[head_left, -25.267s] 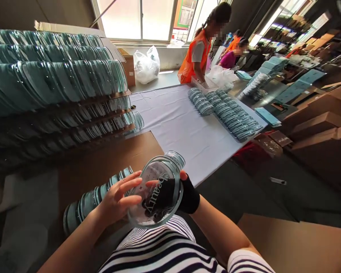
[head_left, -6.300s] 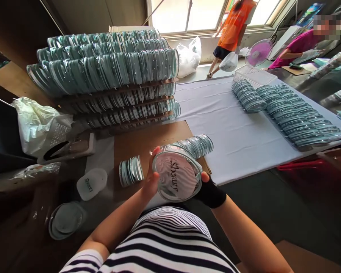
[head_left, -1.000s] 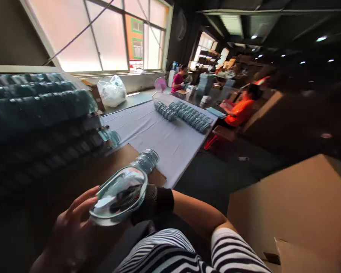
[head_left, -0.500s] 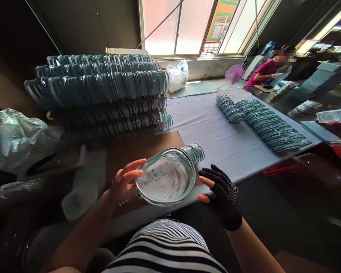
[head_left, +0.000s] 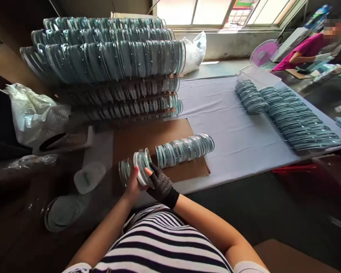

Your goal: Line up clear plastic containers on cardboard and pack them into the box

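Note:
My bare left hand (head_left: 133, 186) and my right hand (head_left: 160, 184), in a black fingerless glove, grip a small bunch of round glass lids (head_left: 143, 163) from both sides. The bunch is held on edge above the near left part of a brown cardboard sheet (head_left: 173, 131). To its left, a few more glass lids (head_left: 124, 171) stand on edge, partly behind my left hand. A longer row of glass lids (head_left: 184, 149) stretches to the right across the cardboard, apart from the bunch. Some of my fingers are hidden behind the glass.
Tall tiers of glass lids (head_left: 110, 60) rise at the back left. More rows (head_left: 295, 117) lie on the right of the white-covered table (head_left: 216, 102), by a white basket (head_left: 257, 76) and pink fan (head_left: 264, 53). A person (head_left: 307, 53) works at the far right.
The lids I held tilted, face up, are now on edge, farther left. My right hand, apart from them before, has closed on them. The view has turned, uncovering the row on the cardboard.

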The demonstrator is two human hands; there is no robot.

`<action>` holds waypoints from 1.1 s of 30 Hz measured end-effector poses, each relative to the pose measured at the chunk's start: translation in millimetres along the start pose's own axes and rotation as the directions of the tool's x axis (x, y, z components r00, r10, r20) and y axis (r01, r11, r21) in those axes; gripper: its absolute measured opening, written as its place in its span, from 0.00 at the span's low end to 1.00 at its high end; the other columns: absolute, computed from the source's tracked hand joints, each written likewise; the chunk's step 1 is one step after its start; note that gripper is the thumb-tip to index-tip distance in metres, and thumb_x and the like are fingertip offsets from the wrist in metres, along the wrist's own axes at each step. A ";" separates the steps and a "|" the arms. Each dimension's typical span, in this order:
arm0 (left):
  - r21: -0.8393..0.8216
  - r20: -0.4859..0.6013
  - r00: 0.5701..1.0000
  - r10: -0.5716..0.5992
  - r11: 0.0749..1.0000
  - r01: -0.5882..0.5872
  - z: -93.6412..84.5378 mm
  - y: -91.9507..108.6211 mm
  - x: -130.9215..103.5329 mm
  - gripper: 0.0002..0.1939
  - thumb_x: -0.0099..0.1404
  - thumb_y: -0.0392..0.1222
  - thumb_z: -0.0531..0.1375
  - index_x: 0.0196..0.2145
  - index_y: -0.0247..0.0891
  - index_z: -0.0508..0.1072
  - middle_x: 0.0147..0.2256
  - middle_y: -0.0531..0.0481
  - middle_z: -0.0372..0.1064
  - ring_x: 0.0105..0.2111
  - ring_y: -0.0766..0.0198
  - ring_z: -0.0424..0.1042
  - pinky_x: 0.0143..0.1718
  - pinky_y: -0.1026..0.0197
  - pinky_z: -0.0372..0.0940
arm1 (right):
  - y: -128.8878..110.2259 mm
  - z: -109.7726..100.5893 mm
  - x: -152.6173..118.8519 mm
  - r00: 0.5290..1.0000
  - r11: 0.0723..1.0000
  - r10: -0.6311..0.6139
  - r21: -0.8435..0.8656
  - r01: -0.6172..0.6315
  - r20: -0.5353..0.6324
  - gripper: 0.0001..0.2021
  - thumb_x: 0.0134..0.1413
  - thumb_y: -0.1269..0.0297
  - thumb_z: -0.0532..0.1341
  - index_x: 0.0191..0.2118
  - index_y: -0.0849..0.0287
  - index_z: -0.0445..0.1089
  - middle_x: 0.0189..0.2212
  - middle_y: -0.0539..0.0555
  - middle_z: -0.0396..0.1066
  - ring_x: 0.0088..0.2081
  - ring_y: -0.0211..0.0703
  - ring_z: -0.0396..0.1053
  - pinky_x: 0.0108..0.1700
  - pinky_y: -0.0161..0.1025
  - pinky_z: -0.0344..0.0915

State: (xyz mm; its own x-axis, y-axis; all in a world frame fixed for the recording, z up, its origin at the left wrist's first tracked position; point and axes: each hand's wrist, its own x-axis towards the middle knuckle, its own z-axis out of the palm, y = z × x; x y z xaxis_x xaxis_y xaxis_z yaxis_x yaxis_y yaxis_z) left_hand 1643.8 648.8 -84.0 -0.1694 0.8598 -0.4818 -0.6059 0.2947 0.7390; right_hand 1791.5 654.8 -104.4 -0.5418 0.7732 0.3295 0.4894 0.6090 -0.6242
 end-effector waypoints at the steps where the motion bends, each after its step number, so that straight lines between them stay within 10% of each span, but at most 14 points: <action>1: 0.012 -0.037 0.999 0.004 1.000 -0.003 -4.9 -1.8 1.0 0.31 0.56 0.63 0.68 0.51 0.42 0.74 0.45 0.47 0.78 0.52 0.51 0.75 0.49 0.55 0.71 | 3.1 12.4 6.3 0.999 1.000 -0.015 0.023 0.014 0.030 0.39 0.51 0.65 0.66 0.68 0.60 0.55 0.69 0.70 0.51 0.67 0.61 0.55 0.60 0.57 0.66; 9: 0.124 -0.177 0.949 0.261 0.962 -0.242 3.0 -2.9 43.5 0.33 0.51 0.45 0.73 0.54 0.43 0.69 0.52 0.47 0.73 0.53 0.56 0.73 0.54 0.60 0.65 | 38.0 50.3 40.6 0.986 0.986 0.157 0.054 -0.160 0.053 0.37 0.53 0.76 0.56 0.70 0.65 0.51 0.63 0.69 0.63 0.63 0.54 0.65 0.62 0.52 0.66; 14: 0.094 -0.132 0.937 0.324 0.945 -0.313 3.0 1.3 25.3 0.44 0.51 0.45 0.73 0.64 0.53 0.61 0.65 0.50 0.61 0.65 0.57 0.61 0.62 0.59 0.60 | 33.7 15.5 39.4 0.990 0.991 -0.128 -0.053 0.125 -0.064 0.31 0.56 0.72 0.56 0.66 0.66 0.57 0.61 0.70 0.66 0.63 0.55 0.65 0.60 0.54 0.68; 21: -0.029 -0.093 0.903 0.420 0.905 -0.424 10.9 35.0 -1.4 0.40 0.52 0.41 0.70 0.62 0.54 0.66 0.63 0.51 0.64 0.62 0.53 0.65 0.58 0.56 0.66 | -10.2 -52.8 37.6 0.887 0.875 -0.461 -0.186 0.448 -0.032 0.19 0.63 0.58 0.60 0.58 0.50 0.66 0.57 0.55 0.72 0.67 0.52 0.57 0.70 0.65 0.45; 26: 0.007 0.050 0.986 0.156 0.988 -0.157 15.9 38.8 -14.5 0.27 0.51 0.41 0.72 0.50 0.50 0.77 0.52 0.50 0.75 0.55 0.51 0.72 0.53 0.52 0.70 | -12.9 -90.8 51.5 0.929 0.912 -0.354 -0.180 0.369 0.108 0.39 0.57 0.35 0.57 0.67 0.53 0.59 0.68 0.61 0.57 0.72 0.63 0.43 0.70 0.67 0.37; 33: 0.058 0.155 0.988 -0.025 0.998 0.016 30.7 20.2 -24.4 0.30 0.45 0.40 0.74 0.49 0.44 0.80 0.51 0.46 0.77 0.50 0.50 0.75 0.46 0.56 0.72 | 11.8 -105.7 68.1 0.995 0.926 0.052 -0.378 -0.016 0.086 0.40 0.62 0.39 0.53 0.70 0.62 0.55 0.69 0.70 0.50 0.70 0.72 0.44 0.66 0.71 0.41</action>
State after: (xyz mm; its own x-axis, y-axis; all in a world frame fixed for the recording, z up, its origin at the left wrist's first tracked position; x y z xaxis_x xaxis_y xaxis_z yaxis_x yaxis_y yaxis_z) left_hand 1659.6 646.5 -42.8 -0.0321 0.9062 -0.4216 -0.5622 0.3324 0.7573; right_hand 1832.5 733.4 -14.5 -0.5723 0.7859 0.2343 0.7200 0.6183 -0.3152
